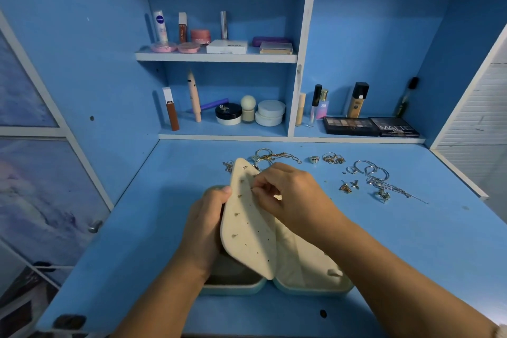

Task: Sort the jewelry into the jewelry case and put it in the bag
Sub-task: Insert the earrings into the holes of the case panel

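A teal jewelry case (pixel 312 288) lies open on the blue desk in front of me. Its cream earring panel (pixel 251 230) stands upright between the two halves, with a few small studs set in its holes. My left hand (pixel 204 225) grips the panel from the left, thumb on its edge. My right hand (pixel 288 192) pinches something small against the panel's upper part; what it holds is too small to make out. Loose jewelry lies beyond: gold chains (pixel 271 158), rings (pixel 333 158), silver hoops (pixel 370 169), small earrings (pixel 348 186). No bag is in view.
The desk (pixel 384 241) is boxed in by blue side walls. Shelves at the back hold cosmetics, with two dark eyeshadow palettes (pixel 370 126) on the lower ledge. A glass cabinet door with a knob (pixel 94 226) stands at the left.
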Available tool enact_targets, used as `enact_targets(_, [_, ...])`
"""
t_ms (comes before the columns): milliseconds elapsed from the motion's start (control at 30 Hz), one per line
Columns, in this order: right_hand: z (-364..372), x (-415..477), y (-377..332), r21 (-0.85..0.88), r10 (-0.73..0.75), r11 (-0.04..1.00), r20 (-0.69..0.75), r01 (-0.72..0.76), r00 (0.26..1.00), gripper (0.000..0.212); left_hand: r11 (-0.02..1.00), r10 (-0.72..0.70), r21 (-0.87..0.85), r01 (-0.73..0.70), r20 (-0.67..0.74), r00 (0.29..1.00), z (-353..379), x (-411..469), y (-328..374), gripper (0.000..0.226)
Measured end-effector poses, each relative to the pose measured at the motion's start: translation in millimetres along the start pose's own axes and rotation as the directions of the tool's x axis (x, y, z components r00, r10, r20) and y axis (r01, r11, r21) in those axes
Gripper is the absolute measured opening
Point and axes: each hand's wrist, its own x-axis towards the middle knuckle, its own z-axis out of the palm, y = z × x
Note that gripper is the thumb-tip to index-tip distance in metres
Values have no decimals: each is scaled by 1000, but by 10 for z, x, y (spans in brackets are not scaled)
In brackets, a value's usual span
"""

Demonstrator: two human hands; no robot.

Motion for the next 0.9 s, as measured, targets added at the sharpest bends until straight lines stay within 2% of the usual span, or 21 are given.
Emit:
enact_targets(200, [-30,-42,22,149,134,980,12,-135,991,4,999,49,17,-50,11,999,-3,10,-41,74])
enact_targets(367, [31,-77,1,109,123,987,-46,-117,991,6,998,68,2,-68,33,997,-22,20,-60,70])
enact_targets(433, [-15,-80,23,149,214,966,9,-213,977,6,994,104,6,-105,89,991,-4,2,-49,70])
enact_targets(500, [-104,-87,23,292,362,884,70,-366,929,11,989,144,23,-149,155,977,30,-21,-57,51])
enact_targets(567, [-230,-110,16,495,481,732,112,-469,869,21,982,153,64,-175,263,953,70,-70,-40,24])
enact_targets(633, [-379,-159,25,586,529,622,173,-519,831,35,960,117,189,-209,409,905,71,-69,-80,32])
enact_targets(667, [-441,-196,48,581,534,608,204,-541,820,46,940,92,256,-227,451,888,67,-62,-107,37])
enact_targets(733, [-542,-266,65,491,551,644,234,-586,801,64,903,78,338,-266,480,874,60,-56,-128,39])
enact_targets(767, [-580,-289,62,428,566,670,233,-606,791,64,889,69,367,-274,483,873,69,-59,-130,39])
enact_targets(900, [-692,-345,89,234,602,744,173,-626,779,32,795,58,499,-345,503,862,78,-71,-141,41])
